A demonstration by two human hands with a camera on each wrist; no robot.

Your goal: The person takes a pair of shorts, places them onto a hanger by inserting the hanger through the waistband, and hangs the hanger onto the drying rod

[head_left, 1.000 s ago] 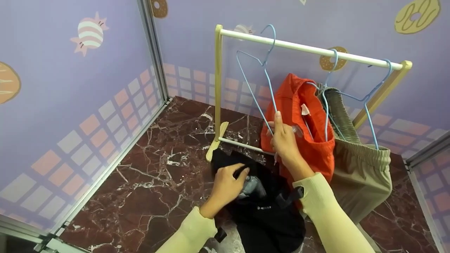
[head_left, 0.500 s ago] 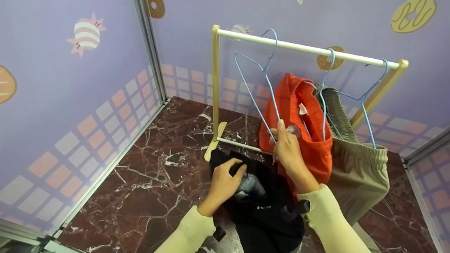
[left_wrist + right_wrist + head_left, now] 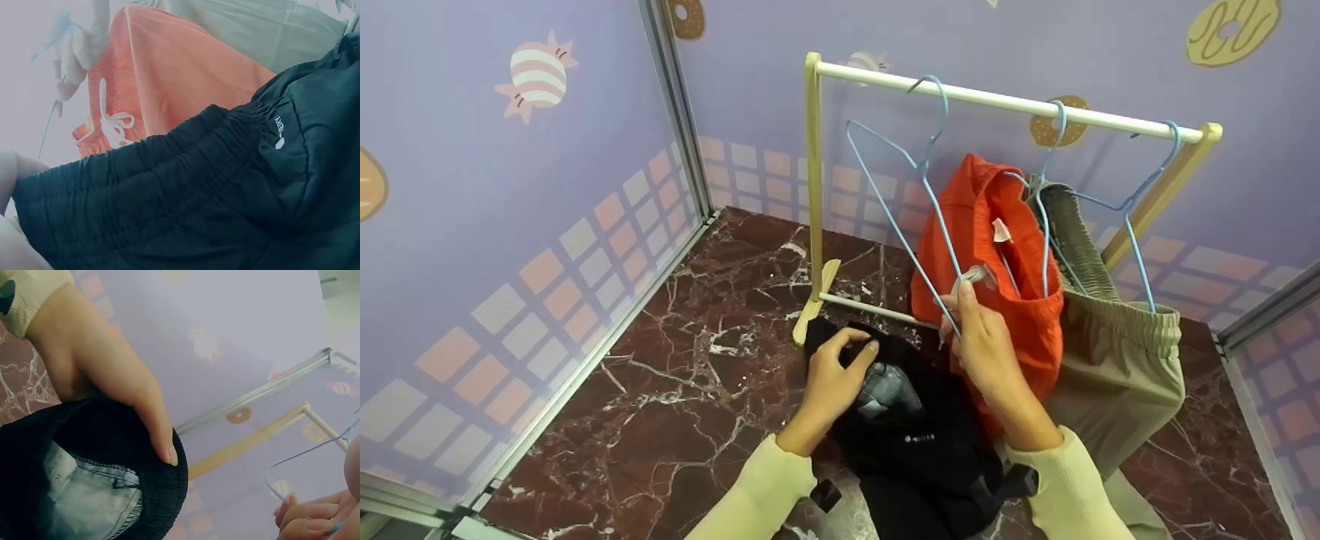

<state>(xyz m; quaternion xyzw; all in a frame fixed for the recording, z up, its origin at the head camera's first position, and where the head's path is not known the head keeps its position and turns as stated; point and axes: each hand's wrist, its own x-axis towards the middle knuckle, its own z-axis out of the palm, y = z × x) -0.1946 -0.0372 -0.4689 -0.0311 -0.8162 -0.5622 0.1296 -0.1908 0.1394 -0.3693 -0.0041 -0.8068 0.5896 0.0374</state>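
Note:
Black elastic-waisted pants (image 3: 952, 427) hang low in front of the rack, their waist opening turned up and pale lining showing. My left hand (image 3: 832, 382) pinches the waistband between thumb and fingers; small white lettering shows on the black cloth (image 3: 304, 163) in the left wrist view. A white tag (image 3: 61, 467) is visible inside the waist in the right wrist view. My right hand (image 3: 986, 345) grips the lower end of a light blue wire hanger (image 3: 940, 223), which is tilted above the pants. Its hook overlaps the rail in the head view; I cannot tell whether they touch.
A wooden rack with a white rail (image 3: 997, 96) stands by the wall. Orange shorts (image 3: 1039, 330) and khaki pants (image 3: 1117, 367) hang on blue hangers at its right. The floor is dark red marble (image 3: 675, 375), with a purple wall (image 3: 607, 97) at left.
My right hand has moved down and slightly right, lowering the hanger so its hook drops from above the rail to about its level. My left hand still holds the waistband, slightly higher.

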